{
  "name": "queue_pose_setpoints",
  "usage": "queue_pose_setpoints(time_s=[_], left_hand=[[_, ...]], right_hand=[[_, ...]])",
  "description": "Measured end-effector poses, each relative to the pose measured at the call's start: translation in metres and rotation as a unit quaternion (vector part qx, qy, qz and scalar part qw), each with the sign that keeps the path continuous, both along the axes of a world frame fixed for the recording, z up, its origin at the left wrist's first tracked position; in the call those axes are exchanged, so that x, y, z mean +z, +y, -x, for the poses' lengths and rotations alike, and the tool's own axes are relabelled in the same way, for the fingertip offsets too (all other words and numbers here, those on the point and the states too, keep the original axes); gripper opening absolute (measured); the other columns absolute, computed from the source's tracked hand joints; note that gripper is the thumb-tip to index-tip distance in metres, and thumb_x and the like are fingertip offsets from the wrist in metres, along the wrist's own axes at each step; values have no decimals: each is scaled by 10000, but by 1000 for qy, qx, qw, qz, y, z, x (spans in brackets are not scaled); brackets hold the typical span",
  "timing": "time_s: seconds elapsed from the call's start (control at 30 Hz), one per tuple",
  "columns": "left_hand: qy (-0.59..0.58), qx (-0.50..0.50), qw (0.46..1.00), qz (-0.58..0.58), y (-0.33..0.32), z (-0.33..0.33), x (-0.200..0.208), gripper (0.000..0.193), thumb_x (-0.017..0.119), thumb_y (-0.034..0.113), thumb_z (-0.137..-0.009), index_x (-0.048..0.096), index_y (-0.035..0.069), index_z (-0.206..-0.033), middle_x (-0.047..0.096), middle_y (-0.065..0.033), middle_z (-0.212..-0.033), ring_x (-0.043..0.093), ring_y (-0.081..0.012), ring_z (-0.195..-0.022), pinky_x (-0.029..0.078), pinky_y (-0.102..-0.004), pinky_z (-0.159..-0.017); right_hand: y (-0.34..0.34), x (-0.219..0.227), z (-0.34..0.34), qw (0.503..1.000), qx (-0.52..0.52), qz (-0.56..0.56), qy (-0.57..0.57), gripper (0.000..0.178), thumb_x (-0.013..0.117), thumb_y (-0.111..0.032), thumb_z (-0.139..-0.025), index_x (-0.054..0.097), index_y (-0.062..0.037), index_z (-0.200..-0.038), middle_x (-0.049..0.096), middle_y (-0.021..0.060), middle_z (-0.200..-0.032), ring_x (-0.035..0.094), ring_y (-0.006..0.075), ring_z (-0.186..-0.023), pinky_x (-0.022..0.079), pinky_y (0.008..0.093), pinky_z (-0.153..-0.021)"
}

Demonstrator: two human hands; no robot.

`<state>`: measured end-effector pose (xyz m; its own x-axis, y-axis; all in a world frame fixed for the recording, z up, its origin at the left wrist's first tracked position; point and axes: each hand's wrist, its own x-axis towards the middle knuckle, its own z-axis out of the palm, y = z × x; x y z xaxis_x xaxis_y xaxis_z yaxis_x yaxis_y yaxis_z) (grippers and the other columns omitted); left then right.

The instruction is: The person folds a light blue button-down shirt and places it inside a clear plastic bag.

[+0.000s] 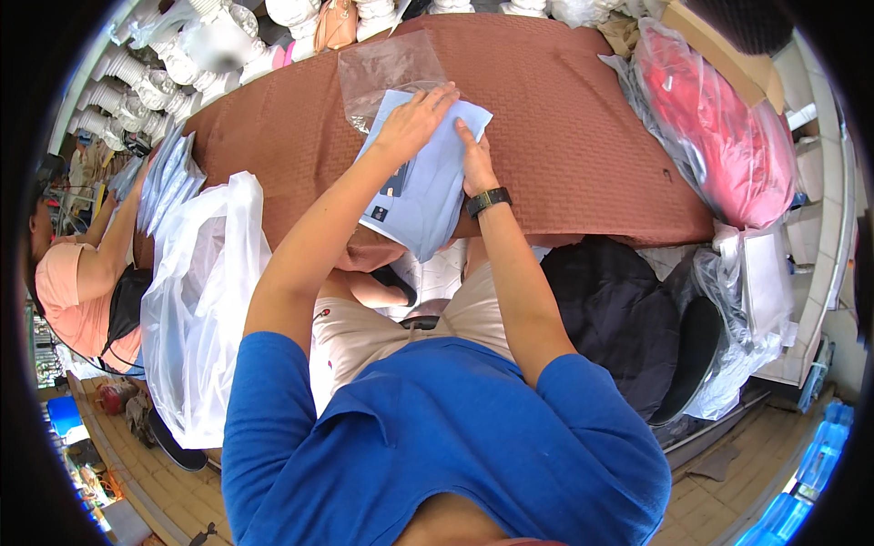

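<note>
A folded light blue garment with dark tags lies at the near edge of the table, its lower corner hanging over my lap. Across its top my left hand rests flat with the fingers stretched out. My right hand grips the garment's right edge, thumb on top and the other fingers partly hidden. Just beyond, a clear plastic bag lies flat on the table, and the garment's far end overlaps it or sits close against it; I cannot tell which.
A brown textured cloth covers the table. At left, a person handles a stack of bagged blue garments. A white plastic bag hangs nearby. Wrapped red goods lie at right. White mannequin parts line the back left.
</note>
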<state>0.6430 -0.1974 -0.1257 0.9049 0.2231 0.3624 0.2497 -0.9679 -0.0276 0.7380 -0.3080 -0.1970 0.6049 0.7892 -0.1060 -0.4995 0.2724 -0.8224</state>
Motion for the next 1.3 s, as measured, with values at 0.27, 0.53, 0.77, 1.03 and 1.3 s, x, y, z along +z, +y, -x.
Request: queue_pose_setpoints(time_s=[0.27, 0.53, 0.77, 1.03, 1.3], left_hand=[[-31, -19, 999, -24, 1, -12, 8, 657, 578, -73, -775, 508, 90, -1408, 467, 31, -1501, 577, -231, -1142, 606, -357, -832], [-12, -51, 998, -33, -12, -7, 8, 690, 576, -72, -765, 509, 120, -1424, 444, 57, -1521, 581, -233, -1081, 617, -345, -760], [28, -19, 998, -52, 1, 7, -7, 651, 593, 18, -836, 455, 107, -1466, 412, 53, -1544, 593, -241, -1081, 625, -331, -775], [34, -51, 998, -24, 0, -13, -7, 678, 575, -8, -836, 443, 146, -1483, 418, 43, -1541, 595, -264, -1099, 617, -356, -807], [46, -76, 996, -13, 7, -11, -17, 690, 552, -44, -829, 456, 151, -1484, 455, 46, -1518, 584, -272, -1117, 593, -353, -859]], right_hand=[[4, 6, 4, 999, 28, -11, -33, 510, 665, -294, -964, 509, -41, -1378, 608, 105, -1287, 580, 193, -1164, 476, 354, -996], [41, -7, -12, 987, -37, 0, -159, 523, 582, -175, -989, 437, -22, -1467, 588, 165, -1370, 559, 277, -1270, 446, 365, -1044], [38, 7, -3, 919, -71, 202, -331, 601, 568, -187, -979, 348, -21, -1513, 585, 229, -1363, 563, 334, -1282, 459, 423, -1040], [38, -11, -13, 981, -81, 73, -158, 476, 493, -216, -1012, 452, 16, -1426, 581, 189, -1371, 529, 304, -1308, 433, 391, -1053], [50, -5, -21, 977, -32, 104, -184, 388, 533, -124, -960, 595, 37, -1308, 671, 175, -1228, 636, 263, -1136, 501, 356, -937]])
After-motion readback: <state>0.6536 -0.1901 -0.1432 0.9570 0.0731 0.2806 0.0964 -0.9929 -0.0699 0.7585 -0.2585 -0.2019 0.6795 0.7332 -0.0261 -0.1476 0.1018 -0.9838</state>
